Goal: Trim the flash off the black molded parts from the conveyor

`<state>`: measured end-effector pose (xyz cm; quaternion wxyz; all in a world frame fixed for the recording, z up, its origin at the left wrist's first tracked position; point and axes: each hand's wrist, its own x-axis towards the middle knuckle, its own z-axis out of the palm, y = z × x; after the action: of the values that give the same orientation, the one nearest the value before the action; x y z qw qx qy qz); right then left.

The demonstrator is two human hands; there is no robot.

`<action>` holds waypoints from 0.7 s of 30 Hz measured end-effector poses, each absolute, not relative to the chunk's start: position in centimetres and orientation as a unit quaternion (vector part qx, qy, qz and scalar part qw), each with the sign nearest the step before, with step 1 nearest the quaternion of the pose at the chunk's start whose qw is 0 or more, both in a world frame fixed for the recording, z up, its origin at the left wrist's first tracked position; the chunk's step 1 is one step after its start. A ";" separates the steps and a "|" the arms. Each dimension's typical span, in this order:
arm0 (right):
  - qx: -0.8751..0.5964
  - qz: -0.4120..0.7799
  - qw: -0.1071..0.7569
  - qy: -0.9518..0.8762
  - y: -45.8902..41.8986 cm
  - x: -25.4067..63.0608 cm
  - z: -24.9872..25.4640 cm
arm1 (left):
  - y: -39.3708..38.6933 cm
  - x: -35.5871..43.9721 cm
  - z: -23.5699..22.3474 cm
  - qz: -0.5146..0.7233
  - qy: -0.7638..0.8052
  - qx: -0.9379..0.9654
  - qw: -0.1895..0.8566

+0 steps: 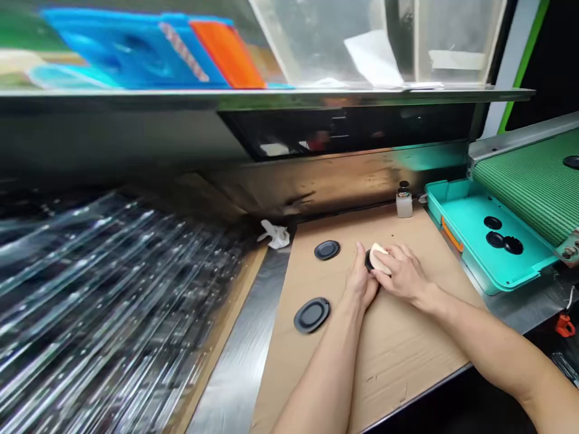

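Observation:
Over the cardboard sheet, my left hand grips a small black round disc, mostly covered by my hands. My right hand pinches a cream-coloured pad, which looks like a sponge, and presses it against the disc's face. To the left on the cardboard lie two black dish-shaped round parts: a smaller one farther back and a larger one nearer to me.
A small bottle with a black cap stands at the cardboard's back edge. Right of it, a turquoise tray holds several black discs beside a green conveyor belt. Clear plastic trays fill the left. A crumpled white tissue lies behind.

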<state>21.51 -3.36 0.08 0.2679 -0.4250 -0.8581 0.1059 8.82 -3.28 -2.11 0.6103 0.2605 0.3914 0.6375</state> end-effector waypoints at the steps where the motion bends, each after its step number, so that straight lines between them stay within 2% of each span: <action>1: -0.432 0.092 0.255 -0.860 -3.4 21.4 0.3 | -3.4 8.8 -1.9 0.629 0.361 0.249 0.642; 4: -0.468 0.059 0.235 -0.850 -3.1 21.1 0.7 | -3.4 8.8 -1.4 0.641 0.287 0.204 0.682; 10: -0.449 0.059 0.173 -0.875 -3.3 20.6 0.8 | -2.6 8.3 -1.8 0.633 0.302 0.147 0.697; 14: -0.512 0.036 0.164 -0.842 -2.9 20.5 1.3 | -2.3 8.6 -2.0 0.644 0.278 0.124 0.702; 18: -0.474 0.030 0.148 -0.867 -2.8 20.4 1.4 | -2.4 8.8 -1.9 0.630 0.273 0.072 0.724; 21: -0.513 0.019 0.150 -0.845 -2.9 20.4 1.5 | -2.4 8.8 -1.9 0.637 0.280 0.068 0.715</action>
<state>20.40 -2.92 1.53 0.1498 -0.5133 -0.8448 0.0186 8.78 -2.37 -1.94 0.7147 0.0680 0.2796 0.6375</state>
